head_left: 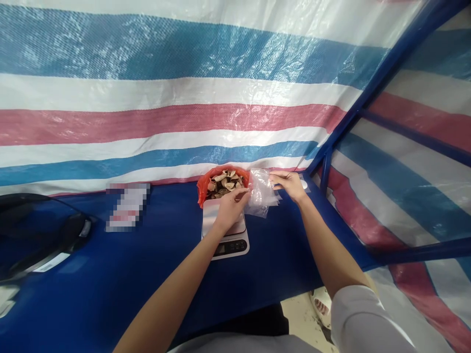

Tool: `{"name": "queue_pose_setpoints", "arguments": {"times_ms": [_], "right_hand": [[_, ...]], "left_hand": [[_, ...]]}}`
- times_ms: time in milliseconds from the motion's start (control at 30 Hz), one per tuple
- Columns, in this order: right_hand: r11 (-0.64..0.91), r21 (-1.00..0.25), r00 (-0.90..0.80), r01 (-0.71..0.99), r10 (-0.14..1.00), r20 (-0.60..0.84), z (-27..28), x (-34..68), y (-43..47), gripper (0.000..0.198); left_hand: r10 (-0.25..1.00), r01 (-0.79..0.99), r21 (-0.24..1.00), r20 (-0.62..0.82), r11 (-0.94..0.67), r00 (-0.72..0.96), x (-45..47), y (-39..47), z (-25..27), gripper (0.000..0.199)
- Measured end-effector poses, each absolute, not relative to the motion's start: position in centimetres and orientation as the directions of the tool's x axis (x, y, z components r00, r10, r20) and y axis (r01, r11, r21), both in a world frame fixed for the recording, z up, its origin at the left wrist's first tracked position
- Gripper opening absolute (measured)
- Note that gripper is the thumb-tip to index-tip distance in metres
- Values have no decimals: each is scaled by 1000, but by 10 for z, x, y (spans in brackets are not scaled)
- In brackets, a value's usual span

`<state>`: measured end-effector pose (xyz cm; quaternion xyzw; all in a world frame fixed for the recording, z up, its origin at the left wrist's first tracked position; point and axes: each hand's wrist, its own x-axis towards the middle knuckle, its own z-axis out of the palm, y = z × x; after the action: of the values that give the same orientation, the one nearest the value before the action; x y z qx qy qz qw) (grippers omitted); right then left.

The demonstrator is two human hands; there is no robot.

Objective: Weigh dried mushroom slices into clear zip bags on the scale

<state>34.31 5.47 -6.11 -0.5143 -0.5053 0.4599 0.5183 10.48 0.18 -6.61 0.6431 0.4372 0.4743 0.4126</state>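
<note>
A clear plastic bag (262, 189) is stretched between my two hands. My left hand (231, 210) is closed, its fingertips pinching the bag's left edge above the kitchen scale. My right hand (289, 184) pinches the bag's right side between thumb and fingers. Under my left hand stands the white digital scale (241, 248), its metal plate (209, 213) bare where it shows. Just behind the scale, a red plastic bag (200, 192) lies open, full of dried brown-and-cream slices (226, 182) that look like dried mushrooms or peel. More clear bags (275, 200) show beneath the held one.
A blue cloth (154, 274) covers the table. At left lie a blurred-out white and red packet (128, 208) and a black strapped object (69, 235). Striped sheeting (165, 120) hangs behind, with blue frame bars (340, 127) at right.
</note>
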Motion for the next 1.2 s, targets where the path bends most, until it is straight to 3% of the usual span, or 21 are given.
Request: {"name": "queue_pose_setpoints", "arguments": {"times_ms": [133,300,400,600,733,867,967,1067,1200], "right_hand": [[42,-992,7,118,999,43,-48,364,83,50],[15,-978,-80,210,997,-2,-38,378,117,43],[37,-960,-128,276,992,1,-42,380,130,36],[173,-841,-242,512,969,51,-60,374,139,22],[314,-565,-288,763,948,137,-62,369,130,21],[312,-285,-226,906,927,298,-60,365,102,30],[408,-179,-290,895,838,462,-64,358,76,31],[544,-58,-434,837,726,533,-73,350,59,33],[563,-79,-432,823,709,558,-78,346,56,35]], "left_hand": [[882,351,810,419,-470,215,111,-2,-66,21],[712,505,517,608,-691,352,131,3,-74,20],[642,560,342,561,-754,523,144,8,-77,20],[627,627,98,275,-773,729,161,10,-80,21],[661,663,61,194,-746,725,165,9,-84,22],[686,688,64,178,-723,705,167,9,-84,24],[697,698,69,184,-712,693,168,9,-83,25],[702,704,79,203,-706,682,168,9,-84,25],[700,701,91,223,-708,678,166,9,-87,25]]}}
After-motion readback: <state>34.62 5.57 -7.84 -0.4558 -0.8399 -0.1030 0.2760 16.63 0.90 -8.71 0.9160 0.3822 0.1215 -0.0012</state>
